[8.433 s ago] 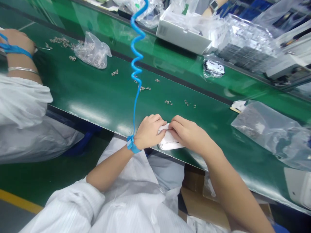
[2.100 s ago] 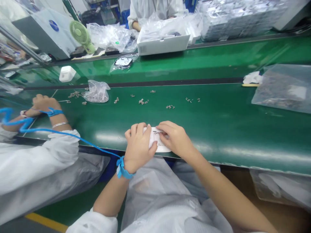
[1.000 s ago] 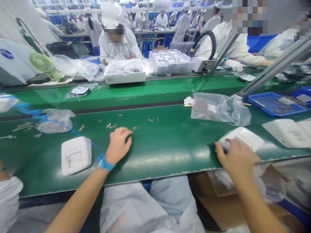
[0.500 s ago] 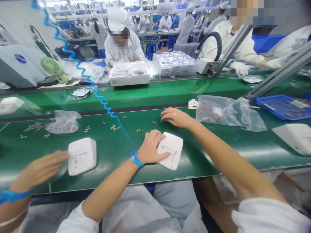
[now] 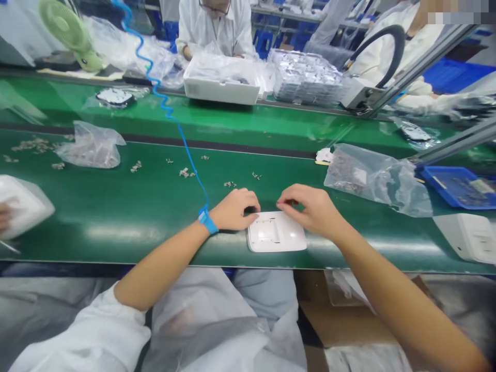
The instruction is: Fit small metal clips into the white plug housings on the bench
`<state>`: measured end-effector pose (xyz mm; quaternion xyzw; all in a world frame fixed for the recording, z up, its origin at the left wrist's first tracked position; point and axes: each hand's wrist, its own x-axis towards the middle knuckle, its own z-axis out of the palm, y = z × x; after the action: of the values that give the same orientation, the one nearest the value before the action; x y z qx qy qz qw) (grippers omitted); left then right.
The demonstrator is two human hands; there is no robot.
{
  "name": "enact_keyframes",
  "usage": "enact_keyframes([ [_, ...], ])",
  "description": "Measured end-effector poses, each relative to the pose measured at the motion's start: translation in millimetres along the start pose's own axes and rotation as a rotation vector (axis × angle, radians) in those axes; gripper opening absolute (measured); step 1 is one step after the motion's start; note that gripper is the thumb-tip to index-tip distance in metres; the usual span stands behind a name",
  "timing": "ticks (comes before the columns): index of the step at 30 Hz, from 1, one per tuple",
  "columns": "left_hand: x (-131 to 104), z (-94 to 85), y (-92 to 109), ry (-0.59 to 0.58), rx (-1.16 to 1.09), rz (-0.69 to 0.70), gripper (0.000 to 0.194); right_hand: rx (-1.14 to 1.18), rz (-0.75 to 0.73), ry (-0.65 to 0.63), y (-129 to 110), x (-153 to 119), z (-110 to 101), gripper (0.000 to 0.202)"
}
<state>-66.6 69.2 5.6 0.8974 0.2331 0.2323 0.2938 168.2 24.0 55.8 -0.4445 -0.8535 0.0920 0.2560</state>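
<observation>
A white plastic housing (image 5: 277, 238) with a recessed rectangle and slots lies on the green work surface in front of me. My left hand (image 5: 235, 209), wearing a blue wrist strap (image 5: 209, 222) with a coiled cord, grips its upper left corner between thumb and curled fingers. Over its upper right edge, my right hand (image 5: 312, 209) is closed in a pinch, thumb against fingertips; anything between them is too small to make out. Just beyond my hands lie small metal pieces (image 5: 230, 184) in little groups.
Left, another person's hand (image 5: 4, 218) touches a second white housing (image 5: 27, 209). Clear bags of small parts (image 5: 93, 147) lie left and right (image 5: 349, 170). At right are a blue tray (image 5: 461, 186) and another housing (image 5: 470, 237). A white box (image 5: 221, 92) stands across the line.
My right hand has come back from the small metal pieces to the housing, its fingers now pinched. The housing has turned to lie sideways. The neighbour's housing at left has shifted further left in view.
</observation>
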Motion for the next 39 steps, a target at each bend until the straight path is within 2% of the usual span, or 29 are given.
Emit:
enact_keyframes([
  [3, -0.8, -0.8, -2.1, -0.036, 0.021, -0.011, 0.014, -0.101, -0.06, -0.136, -29.9, -14.0, 5.9, 0.014],
  [5, -0.5, -0.4, -2.8, -0.045, 0.022, -0.01, 0.014, -0.145, -0.067, -0.148, -36.0, -19.4, 16.1, 0.014],
  [10, 0.5, -0.4, -2.7, -0.087, 0.046, -0.02, 0.019, -0.169, -0.012, -0.114, -34.6, -20.1, 31.3, 0.014],
  [14, 0.7, 1.2, -1.2, -0.1, 0.055, -0.029, 0.017, -0.17, 0.102, -0.209, -32.9, -9.9, 30.1, 0.011],
  [18, 1.3, 6.6, 3.7, -0.05, 0.079, -0.081, 0.015, -0.131, 0.155, -0.252, -29.7, -5.9, 26.4, 0.012],
  [21, 2.6, 10.2, 8.8, -0.043, 0.1, -0.134, 0.018, -0.096, 0.106, -0.178, -31.0, -17.5, 24.0, 0.014],
  [25, 4.1, 12.9, 13.2, -0.054, 0.109, -0.166, 0.019, -0.105, 0.021, 0.016, -34.4, -38.1, 27.3, 0.009],
  [27, 4.6, 13.8, 13.5, -0.051, 0.104, -0.176, 0.019, -0.13, 0.001, 0.073, -34.9, -43.5, 31.1, 0.008],
  [34, 4.3, 16.3, 13.5, -0.058, 0.134, -0.198, 0.019, -0.214, -0.029, 0.111, -35.9, -43.7, 36.5, 0.011],
  [39, 6.0, 19.7, 19.7, -0.053, 0.195, -0.204, 0.018, -0.294, -0.115, 0.074, -37.6, -43.6, 39.0, 0.013],
])
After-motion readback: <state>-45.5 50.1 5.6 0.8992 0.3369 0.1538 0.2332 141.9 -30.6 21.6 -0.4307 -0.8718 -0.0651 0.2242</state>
